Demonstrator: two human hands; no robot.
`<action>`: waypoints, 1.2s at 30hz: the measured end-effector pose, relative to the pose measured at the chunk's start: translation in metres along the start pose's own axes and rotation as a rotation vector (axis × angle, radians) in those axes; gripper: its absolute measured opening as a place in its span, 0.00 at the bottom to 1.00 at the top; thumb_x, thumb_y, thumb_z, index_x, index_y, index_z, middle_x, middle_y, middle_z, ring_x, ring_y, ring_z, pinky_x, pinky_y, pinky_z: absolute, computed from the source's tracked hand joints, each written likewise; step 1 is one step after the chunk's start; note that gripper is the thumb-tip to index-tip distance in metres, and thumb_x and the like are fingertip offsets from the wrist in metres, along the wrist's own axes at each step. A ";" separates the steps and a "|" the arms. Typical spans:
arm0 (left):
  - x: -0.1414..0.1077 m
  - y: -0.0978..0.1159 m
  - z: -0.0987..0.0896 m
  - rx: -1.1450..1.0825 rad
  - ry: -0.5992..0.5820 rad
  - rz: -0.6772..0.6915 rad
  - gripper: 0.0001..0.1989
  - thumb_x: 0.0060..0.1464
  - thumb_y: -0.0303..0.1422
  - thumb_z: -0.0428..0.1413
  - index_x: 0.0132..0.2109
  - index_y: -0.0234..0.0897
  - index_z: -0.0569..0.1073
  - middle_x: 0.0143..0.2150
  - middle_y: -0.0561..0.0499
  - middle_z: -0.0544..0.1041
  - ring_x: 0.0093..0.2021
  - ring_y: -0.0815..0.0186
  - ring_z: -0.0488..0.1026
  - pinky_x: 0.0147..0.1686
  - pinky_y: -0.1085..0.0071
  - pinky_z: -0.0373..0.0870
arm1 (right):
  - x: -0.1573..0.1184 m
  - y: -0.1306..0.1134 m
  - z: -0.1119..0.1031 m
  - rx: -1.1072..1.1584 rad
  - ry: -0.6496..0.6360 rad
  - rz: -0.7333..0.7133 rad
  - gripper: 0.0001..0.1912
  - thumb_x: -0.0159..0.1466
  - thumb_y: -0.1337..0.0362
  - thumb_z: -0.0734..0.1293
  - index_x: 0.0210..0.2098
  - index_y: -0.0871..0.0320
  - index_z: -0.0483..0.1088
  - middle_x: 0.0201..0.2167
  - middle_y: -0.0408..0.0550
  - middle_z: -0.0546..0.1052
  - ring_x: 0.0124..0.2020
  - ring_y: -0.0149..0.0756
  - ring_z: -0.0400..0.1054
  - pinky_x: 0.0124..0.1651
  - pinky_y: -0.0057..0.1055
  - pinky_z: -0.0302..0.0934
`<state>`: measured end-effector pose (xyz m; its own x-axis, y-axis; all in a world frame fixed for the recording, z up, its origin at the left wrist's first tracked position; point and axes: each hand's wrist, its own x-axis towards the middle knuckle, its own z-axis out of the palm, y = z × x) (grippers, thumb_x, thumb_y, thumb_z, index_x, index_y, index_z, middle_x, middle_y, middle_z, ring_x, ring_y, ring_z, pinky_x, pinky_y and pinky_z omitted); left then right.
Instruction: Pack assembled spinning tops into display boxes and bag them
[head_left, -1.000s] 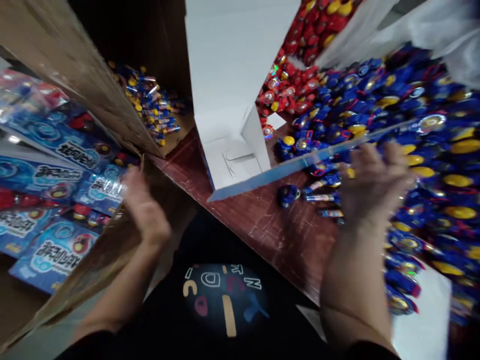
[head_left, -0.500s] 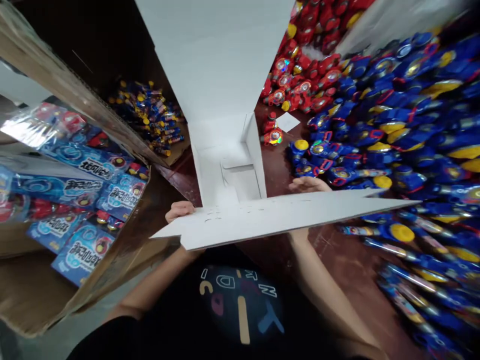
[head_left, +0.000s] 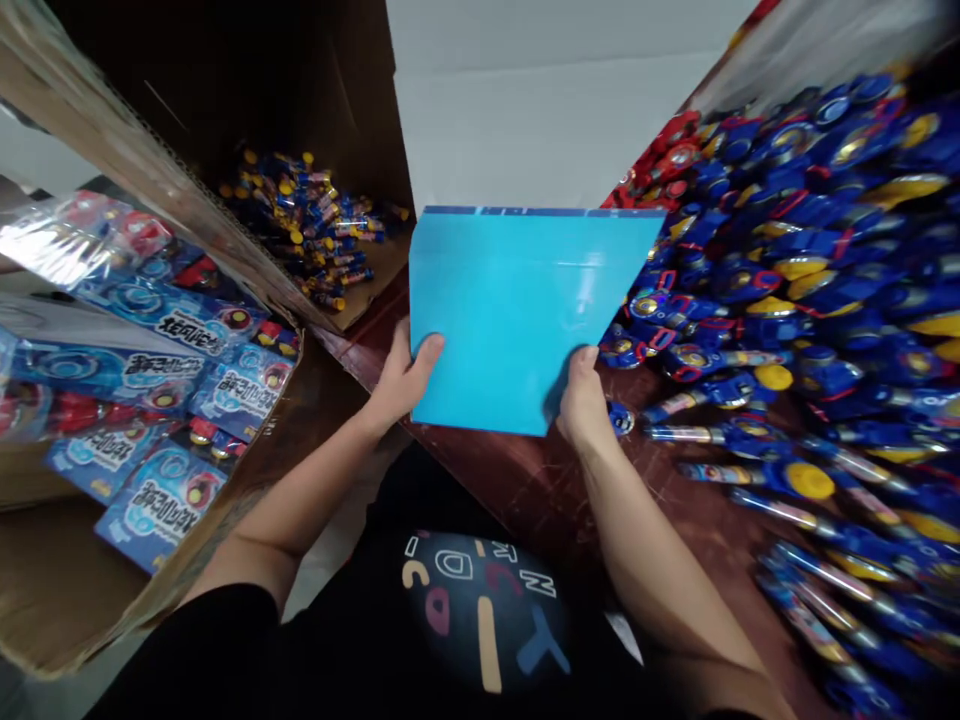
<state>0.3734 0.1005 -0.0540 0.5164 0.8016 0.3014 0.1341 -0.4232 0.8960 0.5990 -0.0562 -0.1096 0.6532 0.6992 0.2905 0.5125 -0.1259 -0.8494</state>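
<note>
Between my two hands is a cardboard box [head_left: 510, 320], its plain bright blue side facing me and a large white flap [head_left: 540, 130] standing up behind. My left hand [head_left: 405, 375] grips the blue side's left edge, thumb on the front and fingers behind. On the right edge my right hand [head_left: 585, 395] holds it in the same way, thumb near the upper part. The inside of the box and most fingertips are hidden behind the blue panel.
Many blue toys with yellow parts [head_left: 780, 270] crowd the dark red table [head_left: 495, 465] on the right, with red toys [head_left: 675, 150] behind. On the left, an open carton [head_left: 262, 420] contains packaged toys [head_left: 180, 490]; another carton has small blue-yellow pieces [head_left: 322, 230].
The box has turned up so its blue outside faces me instead of the white interior. The front flap is folded over, and both hands now grip its sides.
</note>
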 end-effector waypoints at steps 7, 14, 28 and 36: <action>0.099 0.046 -0.010 0.446 -0.188 0.339 0.31 0.71 0.52 0.58 0.71 0.39 0.72 0.71 0.41 0.72 0.78 0.40 0.64 0.80 0.43 0.60 | -0.007 -0.021 -0.009 0.003 0.020 0.182 0.44 0.75 0.26 0.47 0.28 0.54 0.69 0.24 0.48 0.73 0.29 0.44 0.71 0.38 0.45 0.74; 0.108 0.003 0.050 0.584 -0.128 0.255 0.30 0.73 0.61 0.53 0.45 0.35 0.76 0.52 0.34 0.78 0.63 0.42 0.72 0.71 0.47 0.68 | -0.014 -0.012 0.004 -0.147 0.130 -0.021 0.43 0.79 0.38 0.54 0.82 0.60 0.53 0.79 0.67 0.63 0.80 0.54 0.60 0.79 0.61 0.60; 0.081 -0.001 0.036 0.551 0.094 0.294 0.12 0.75 0.40 0.53 0.47 0.38 0.77 0.53 0.37 0.80 0.61 0.46 0.75 0.71 0.44 0.66 | 0.013 -0.008 -0.018 -0.427 -0.181 -0.238 0.34 0.81 0.50 0.59 0.79 0.62 0.64 0.77 0.62 0.69 0.77 0.55 0.66 0.82 0.59 0.60; 0.028 0.035 0.047 0.777 0.027 0.348 0.19 0.74 0.35 0.55 0.64 0.34 0.80 0.68 0.30 0.75 0.71 0.38 0.70 0.74 0.38 0.64 | 0.047 -0.061 0.018 -0.616 -0.311 -0.375 0.27 0.82 0.57 0.58 0.76 0.51 0.69 0.79 0.56 0.65 0.83 0.57 0.52 0.83 0.59 0.54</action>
<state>0.4327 0.0878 -0.0294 0.6166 0.5778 0.5347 0.5191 -0.8090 0.2757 0.5884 -0.0032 -0.0525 0.2361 0.9258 0.2953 0.9440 -0.1464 -0.2958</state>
